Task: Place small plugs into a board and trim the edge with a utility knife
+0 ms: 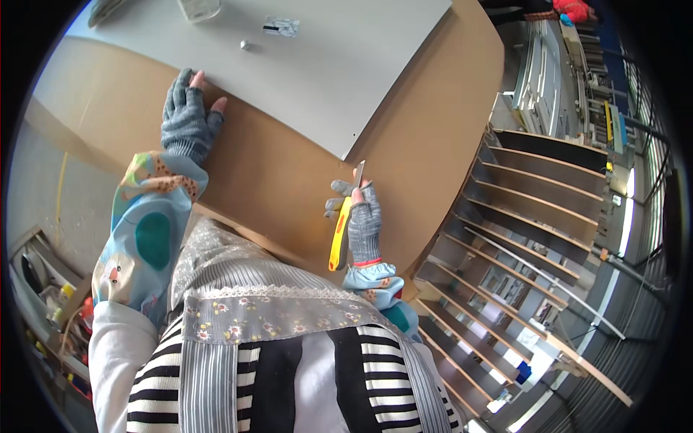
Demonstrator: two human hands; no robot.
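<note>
The yellow utility knife [339, 238] is at the lower centre of the frame, its bare blade pointing up, near the lower corner of the grey panel [317, 79]. The knife is probably light and stiff, with a thin blade that may snap if it is twisted; the place to take hold of it is the yellow handle, well behind the metal. The right hand [363, 213] is closed around this knife, with the thumb lying close to the blade, so a grip a little lower would seem safer. The grey panel, which fills the upper middle, looks flat, rigid and smooth; it is likely rather heavy for its breadth and a little slippery under knitted gloves, and its corners could chip. It would be best held by two opposite edges. At the upper left, the left hand [189, 119] lies with fingers extended and thumb spread away, the fingertips at the panel's edge; whether they press on it, one cannot tell. On the panel are a small silver knob [245, 45], a label [281, 27] and a clear container [200, 9]. Beneath spreads the brown work surface [440, 94], and a slatted rack [538, 189] stands at the right.
</note>
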